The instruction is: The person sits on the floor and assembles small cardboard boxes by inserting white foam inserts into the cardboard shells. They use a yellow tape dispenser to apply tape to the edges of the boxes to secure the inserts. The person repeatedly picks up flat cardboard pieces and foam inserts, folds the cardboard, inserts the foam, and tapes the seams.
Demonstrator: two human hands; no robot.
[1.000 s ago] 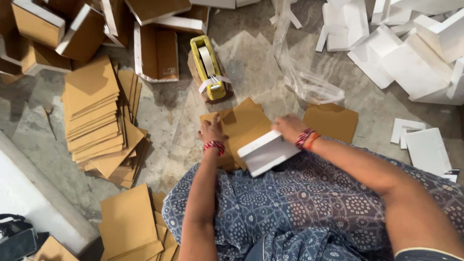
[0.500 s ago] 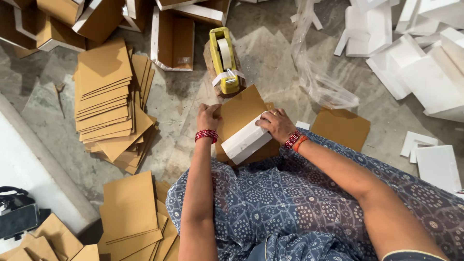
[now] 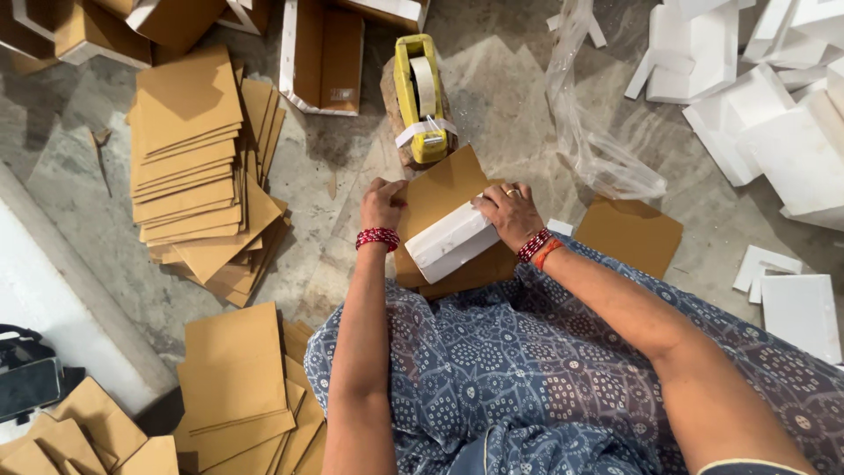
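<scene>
Brown cardboard sheet (image 3: pixel 437 198) wraps a white foam block (image 3: pixel 450 243) on the lap: left hand (image 3: pixel 381 203) pinches its edge, right hand (image 3: pixel 507 212) presses the block. Folds likely hold best pulled taut, tape dispenser (image 3: pixel 418 97) near.

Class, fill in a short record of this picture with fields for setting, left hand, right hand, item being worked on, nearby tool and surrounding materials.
Setting: stone floor, person seated, seen from above
Left hand: grips the edge of a brown cardboard sheet
Right hand: rests on a white foam block
Item worked on: foam block lying against the cardboard sheet
Nearby tool: yellow tape dispenser, just beyond the hands
Surroundings: stacks of cardboard sheets at left, white foam pieces at right, clear plastic wrap
</scene>
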